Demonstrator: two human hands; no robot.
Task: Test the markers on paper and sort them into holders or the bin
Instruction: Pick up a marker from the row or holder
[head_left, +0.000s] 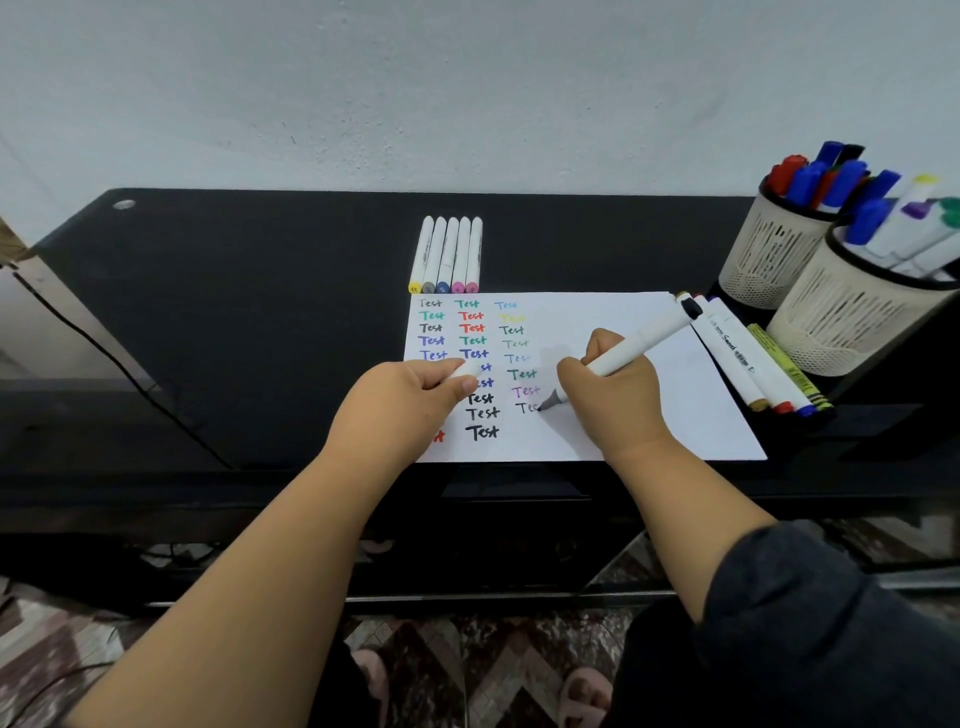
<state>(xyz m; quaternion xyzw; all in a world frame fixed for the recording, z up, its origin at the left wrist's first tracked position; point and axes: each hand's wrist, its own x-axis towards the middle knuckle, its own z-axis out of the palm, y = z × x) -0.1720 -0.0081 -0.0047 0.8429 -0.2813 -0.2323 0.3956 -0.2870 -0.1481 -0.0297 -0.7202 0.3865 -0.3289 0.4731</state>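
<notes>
1. Right now I see the right hand (608, 395) gripping a white marker (631, 345) in a writing hold, fingers curled round the barrel, its grey tip touching the paper (649, 415) at the end of a half-written grey "Tes".
2. Left hand (410, 389) rests on the sheet's left part, fingers curled round a small white piece (467, 370) that looks like the marker's cap; I cannot tell for certain.
3. Paper lies flat on the black desk (234, 312), covered on its left side with three columns of "Test" in many colours; the right half is blank.
4. Five white markers (449, 255) lie side by side just beyond the sheet's far edge, coloured ends toward me: yellow, grey, blue, pink, pink.
5. Along the sheet's right edge lie several more markers (748, 358), touching one another, one printed with lettering.
6. Two cream mesh holders stand at the desk's right: the far holder (769, 249) packed with red and blue capped markers, the near holder (852, 317) with white-barrelled ones capped blue, purple, yellow and green.
7. A dark sleeve (810, 597) covers the right upper arm; the left forearm is bare.
</notes>
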